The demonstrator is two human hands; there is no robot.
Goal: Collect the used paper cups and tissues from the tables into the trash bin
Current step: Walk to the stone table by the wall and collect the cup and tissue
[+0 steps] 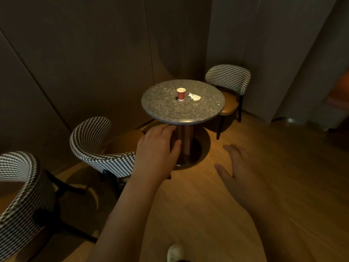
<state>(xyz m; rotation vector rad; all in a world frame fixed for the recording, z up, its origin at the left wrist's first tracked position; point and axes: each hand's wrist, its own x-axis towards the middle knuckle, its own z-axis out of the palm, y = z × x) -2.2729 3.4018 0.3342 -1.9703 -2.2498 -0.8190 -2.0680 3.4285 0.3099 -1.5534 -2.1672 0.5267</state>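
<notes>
Head view: a round speckled surface (170, 114) on a pedestal stands in a dim corner. A red cup (181, 94) stands upright near its middle, open mouth up. A crumpled white tissue (194, 97) lies just beside the cup, at its 3 o'clock, not touching it. Both look like leftovers set down by whoever sat here, within reach of either seat. One checked chair (228, 78) stands at the surface's 2 o'clock, tucked partly under the rim. A second chair (90, 140) stands at 8 o'clock, and a third chair (17, 186) sits at the frame's 8 o'clock edge.

The left grip (156, 148) is released and holds nothing, its fingers relaxed and slightly bent. It is held out below the near rim at 6 o'clock, short of the cup. The right grip (239, 167) is also released, its fingers spread and its palm down over the wooden floor (264, 186) at the surface's 5 o'clock. Both arms are stretched forward, probably because the person stands a step back from the surface and neither item is within reach. A pale shoe (175, 252) shows at the bottom edge.

No bin is in view. The likely plan is one item per grip: the cup for the left, which is lined up with it, and the tissue for the right.
</notes>
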